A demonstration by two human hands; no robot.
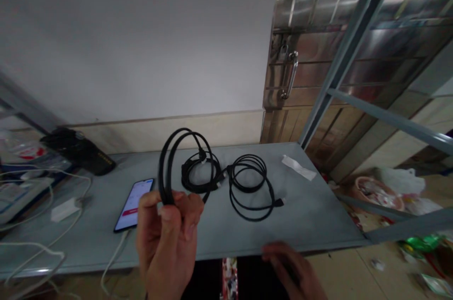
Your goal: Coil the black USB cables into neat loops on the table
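Observation:
My left hand (170, 238) is closed around a looped black cable (171, 154), pinched between thumb and fingers and raised above the shelf. One black plug (202, 154) shows at the loop's far side; whether it belongs to this cable, I cannot tell. Behind the held loop lies a coiled black cable (186, 182). To its right, another black cable coil (247, 189) rests flat, with its plug (279, 202) pointing right. My right hand (292, 267), somewhat blurred, is at the shelf's front edge, thumb and fingers apart, with nothing seen in it.
A phone (134, 203) with a lit screen lies left of my left hand on the grey shelf (226, 238). White cables (67, 224), a white adapter (65, 209) and a black pouch (79, 151) are farther left. A paper strip (299, 168) lies right, near a metal post (318, 111).

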